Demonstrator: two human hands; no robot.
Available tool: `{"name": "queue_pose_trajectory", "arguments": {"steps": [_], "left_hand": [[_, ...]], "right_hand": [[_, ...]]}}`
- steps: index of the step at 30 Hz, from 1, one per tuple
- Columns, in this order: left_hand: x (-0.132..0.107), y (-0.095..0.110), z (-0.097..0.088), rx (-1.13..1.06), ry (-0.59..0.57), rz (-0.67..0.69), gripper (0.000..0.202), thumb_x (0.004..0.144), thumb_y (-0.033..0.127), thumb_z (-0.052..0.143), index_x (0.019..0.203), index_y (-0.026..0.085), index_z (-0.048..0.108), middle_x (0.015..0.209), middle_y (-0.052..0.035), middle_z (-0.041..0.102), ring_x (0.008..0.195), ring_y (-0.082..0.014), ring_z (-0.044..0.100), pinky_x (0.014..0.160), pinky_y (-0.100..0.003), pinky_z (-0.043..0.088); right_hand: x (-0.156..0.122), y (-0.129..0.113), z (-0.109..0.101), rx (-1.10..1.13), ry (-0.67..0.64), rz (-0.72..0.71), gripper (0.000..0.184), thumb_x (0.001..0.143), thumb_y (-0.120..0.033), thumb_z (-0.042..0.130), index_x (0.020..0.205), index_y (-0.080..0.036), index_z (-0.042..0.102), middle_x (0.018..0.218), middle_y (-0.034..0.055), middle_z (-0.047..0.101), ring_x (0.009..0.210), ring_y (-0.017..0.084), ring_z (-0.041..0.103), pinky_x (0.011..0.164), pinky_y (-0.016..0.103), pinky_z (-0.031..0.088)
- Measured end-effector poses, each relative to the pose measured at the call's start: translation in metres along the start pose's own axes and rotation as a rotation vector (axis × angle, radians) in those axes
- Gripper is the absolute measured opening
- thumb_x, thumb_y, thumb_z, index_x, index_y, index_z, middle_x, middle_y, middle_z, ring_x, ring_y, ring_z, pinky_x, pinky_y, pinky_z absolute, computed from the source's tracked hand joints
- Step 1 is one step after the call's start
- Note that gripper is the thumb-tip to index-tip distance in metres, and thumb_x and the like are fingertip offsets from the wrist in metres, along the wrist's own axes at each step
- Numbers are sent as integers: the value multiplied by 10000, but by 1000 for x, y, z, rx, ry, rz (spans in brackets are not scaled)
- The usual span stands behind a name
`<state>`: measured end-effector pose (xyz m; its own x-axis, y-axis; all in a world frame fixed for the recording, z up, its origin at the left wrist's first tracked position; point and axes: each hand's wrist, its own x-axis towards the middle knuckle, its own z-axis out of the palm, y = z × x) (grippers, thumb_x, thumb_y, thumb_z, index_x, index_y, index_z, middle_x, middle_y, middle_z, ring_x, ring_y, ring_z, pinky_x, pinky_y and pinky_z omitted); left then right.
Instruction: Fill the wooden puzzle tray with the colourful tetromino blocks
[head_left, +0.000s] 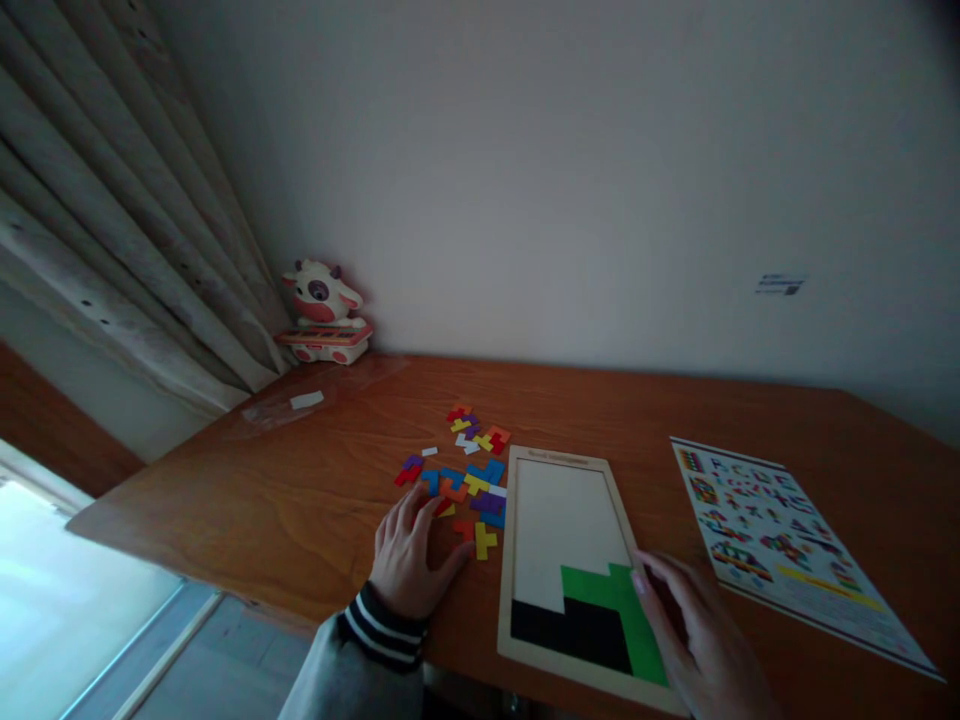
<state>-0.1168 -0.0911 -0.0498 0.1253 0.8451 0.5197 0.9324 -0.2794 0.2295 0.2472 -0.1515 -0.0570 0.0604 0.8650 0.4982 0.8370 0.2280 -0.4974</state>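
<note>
A wooden puzzle tray point(506, 560) lies on the brown table point(300, 500), with black and green pieces point(607, 610) filling its near end. My left hand point(411, 555) rests flat and open on the table, its fingertips touching the pile of coloured puzzle pieces point(472, 480) left of the tray. My right hand point(701, 640) lies over the tray's near right corner, fingers stretched out on the green pieces; nothing shows in its grasp.
A printed pattern sheet point(787, 540) lies right of the tray. A cow toy point(324, 312) stands at the back left by the curtain point(112, 220). A clear plastic bag point(296, 403) lies near it. The table's near edge runs just under my wrists.
</note>
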Motion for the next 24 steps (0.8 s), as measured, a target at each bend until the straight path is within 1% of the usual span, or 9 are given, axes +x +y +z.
{"name": "queue_pose_trajectory", "arguments": {"steps": [7, 10, 12, 15, 18, 24], "left_hand": [[1, 5, -5, -58, 4, 15, 551, 816, 546, 694, 1264, 238, 611, 1359, -126, 578, 1199, -345, 582, 978, -562, 507], [3, 7, -8, -77, 9, 45, 526, 807, 529, 710, 1239, 242, 625, 1332, -126, 594, 1170, -348, 595, 963, -563, 513], [5, 10, -12, -90, 4, 87, 471, 823, 486, 709, 1224, 252, 632, 1313, -118, 607, 1163, -343, 597, 973, -562, 504], [7, 15, -19, -140, -47, 184, 371, 872, 405, 671, 1210, 259, 633, 1285, -102, 628, 1157, -315, 605, 970, -523, 512], [10, 21, -25, -192, -100, 256, 321, 901, 373, 646, 1191, 238, 635, 1287, -101, 630, 1154, -290, 611, 966, -483, 524], [12, 26, -30, -200, -130, 282, 280, 918, 375, 635, 1151, 221, 653, 1290, -107, 637, 1161, -279, 613, 973, -463, 529]], "right_hand": [[0, -3, -2, 2, -10, -5, 355, 1003, -512, 415, 1190, -269, 596, 1165, 69, 691, 1049, 238, 681, 896, 388, 566], [1, -5, -3, 3, -24, -5, 360, 1002, -515, 418, 1193, -266, 595, 1180, 75, 682, 1069, 244, 669, 916, 403, 555], [1, -5, -4, 3, -26, -4, 374, 998, -526, 421, 1194, -259, 594, 1179, 80, 679, 1073, 249, 663, 927, 414, 548], [1, -7, -6, 2, -28, 12, 380, 998, -527, 421, 1199, -253, 591, 1178, 83, 674, 1080, 250, 658, 937, 418, 540], [1, -10, -8, 0, -34, 15, 375, 999, -523, 421, 1200, -254, 588, 1177, 82, 671, 1074, 249, 658, 929, 413, 541], [2, -13, -9, -2, -49, 5, 365, 993, -520, 444, 1212, -264, 582, 1191, 85, 663, 1083, 258, 650, 935, 418, 533]]}}
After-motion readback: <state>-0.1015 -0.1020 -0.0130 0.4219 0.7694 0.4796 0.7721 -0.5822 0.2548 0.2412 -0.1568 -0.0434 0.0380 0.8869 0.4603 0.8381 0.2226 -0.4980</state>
